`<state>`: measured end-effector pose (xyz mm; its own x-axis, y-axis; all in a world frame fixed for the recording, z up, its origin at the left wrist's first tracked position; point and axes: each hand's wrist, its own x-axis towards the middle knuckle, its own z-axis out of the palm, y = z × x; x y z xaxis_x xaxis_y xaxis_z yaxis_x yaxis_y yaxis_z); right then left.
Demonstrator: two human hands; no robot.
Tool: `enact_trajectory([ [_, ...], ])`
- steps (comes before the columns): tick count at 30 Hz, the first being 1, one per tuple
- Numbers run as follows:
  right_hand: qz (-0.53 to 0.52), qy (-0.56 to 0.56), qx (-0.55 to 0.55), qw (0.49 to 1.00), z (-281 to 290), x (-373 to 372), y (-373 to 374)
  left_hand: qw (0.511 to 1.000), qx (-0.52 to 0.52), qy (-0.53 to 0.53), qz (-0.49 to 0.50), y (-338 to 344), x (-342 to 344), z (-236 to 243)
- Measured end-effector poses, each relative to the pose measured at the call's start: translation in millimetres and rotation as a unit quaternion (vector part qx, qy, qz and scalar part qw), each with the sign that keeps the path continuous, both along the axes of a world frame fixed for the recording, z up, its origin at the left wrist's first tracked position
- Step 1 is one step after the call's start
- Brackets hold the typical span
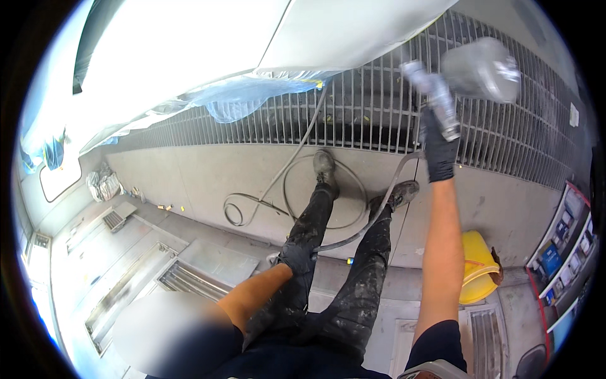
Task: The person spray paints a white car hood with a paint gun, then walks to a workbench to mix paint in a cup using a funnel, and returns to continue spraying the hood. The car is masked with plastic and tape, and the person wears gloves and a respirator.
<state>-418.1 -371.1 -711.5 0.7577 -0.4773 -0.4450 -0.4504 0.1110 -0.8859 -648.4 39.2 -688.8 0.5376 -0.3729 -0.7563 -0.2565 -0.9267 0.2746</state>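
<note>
My right hand (437, 142), in a black glove, is closed on a silver spray gun (435, 95) with a metallic cup (480, 69), both blurred, held over the floor grating. My left hand (293, 258), also gloved, is low beside my left thigh, closed on a grey hose (344, 241) that runs up toward the gun and lies in loops on the floor (189, 183). A large white panel (315, 35) spans the top, with blue plastic sheeting (233, 101) hanging along its lower edge.
A long metal grating (372, 107) runs beyond my feet. A yellow bucket (476, 271) stands right of my legs. A rack (562, 243) with small items is at the far right. A crumpled bag (102, 183) lies at the left. Vented metal panels (132, 265) are along the lower left.
</note>
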Motion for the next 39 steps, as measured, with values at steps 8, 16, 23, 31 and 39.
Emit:
enact_trajectory([
  [8, -0.120, -0.124, 0.009, 0.985, -46, 5, 14, 0.997, 0.012, 0.036, 0.069, -11, 11, 2],
  [16, 0.131, -0.153, 0.075, 0.977, -80, -30, 105, 0.999, 0.038, 0.020, -0.018, 8, -6, -16],
  [23, -0.164, -0.121, 0.034, 0.979, -98, 11, 1, 0.990, 0.107, 0.087, 0.022, -13, 13, -2],
  [31, -0.115, -0.234, 0.384, 0.886, -137, -35, 93, 0.998, 0.054, 0.031, 0.001, 0, 17, -8],
  [39, -0.006, -0.088, 0.087, 0.992, -121, -6, 43, 0.994, 0.087, 0.058, -0.040, -10, 21, -12],
])
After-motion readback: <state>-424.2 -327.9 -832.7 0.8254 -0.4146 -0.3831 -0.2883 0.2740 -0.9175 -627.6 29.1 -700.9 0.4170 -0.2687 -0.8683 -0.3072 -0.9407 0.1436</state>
